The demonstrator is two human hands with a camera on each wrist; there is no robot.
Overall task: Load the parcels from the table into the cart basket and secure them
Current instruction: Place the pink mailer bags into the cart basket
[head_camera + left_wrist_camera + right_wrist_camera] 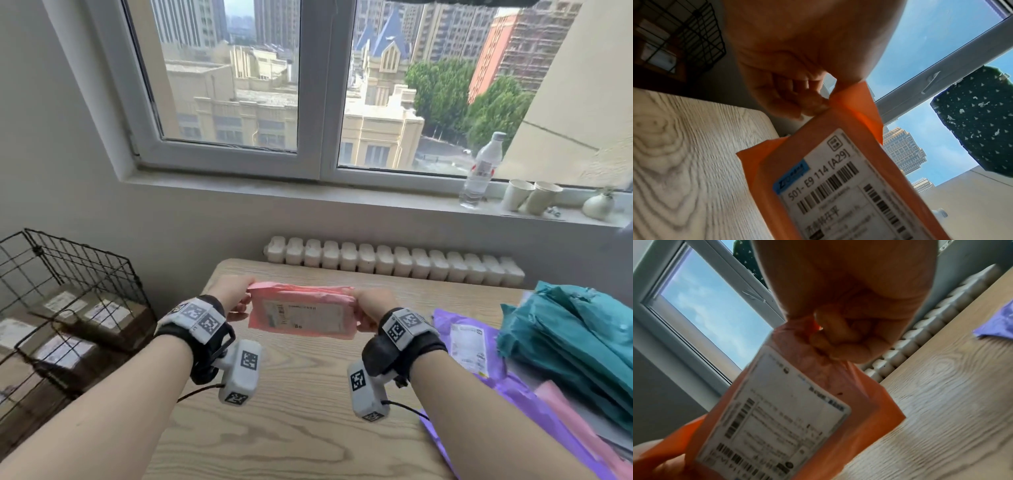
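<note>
Holding a pink parcel up off the wooden table, label facing back toward the camera. Left hand pinching the left end, thumb and curled fingers clamped on the plastic edge. Right hand doing the same on the right end, fingers bunched around a scrunched bit of the bag. So both closed on it, nothing loose.

Looks like mid-carry on one parcel: picked up, not yet in the basket. Off to the near left, down below table height, the black wire basket with a few brown boxes already sitting inside. Over on the right of the table, still waiting: a purple bag, a smaller pink one lying on it, and a pile of teal bags.

Next move, probably: swing left, clear the basket rim, lower onto the boxes, then let go with both hands. Soft floppy bag, so best laid flat. Securing comes later, no strap or cover visible anywhere.

Further back just a radiator and a windowsill with a water bottle and paper cups.
</note>
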